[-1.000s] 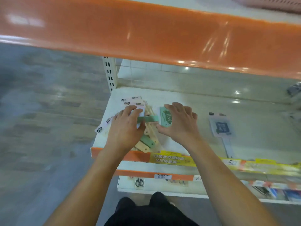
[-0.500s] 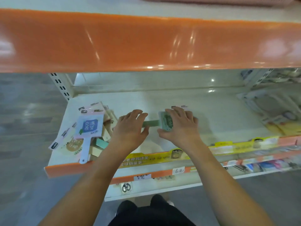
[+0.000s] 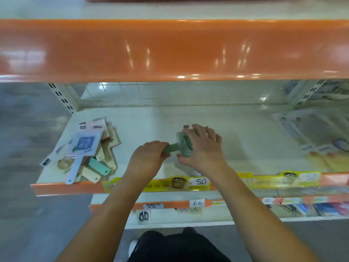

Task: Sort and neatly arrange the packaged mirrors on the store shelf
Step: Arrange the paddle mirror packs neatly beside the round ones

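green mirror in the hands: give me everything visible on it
The green mirror is a pale green, handled hand mirror, plastic-looking, in clear packaging with a dark green printed label. It is held on edge at mid-shelf, handle pointing left. The left hand wraps the handle; the right hand covers the head. Whether it touches the shelf is unclear.

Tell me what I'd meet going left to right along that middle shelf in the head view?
Jumbled pile of packaged mirrors → left hand → green mirror → right hand → clear packages.

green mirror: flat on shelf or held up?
Held up on edge. The green mirror stands on edge: left hand on its handle, right hand on its head.
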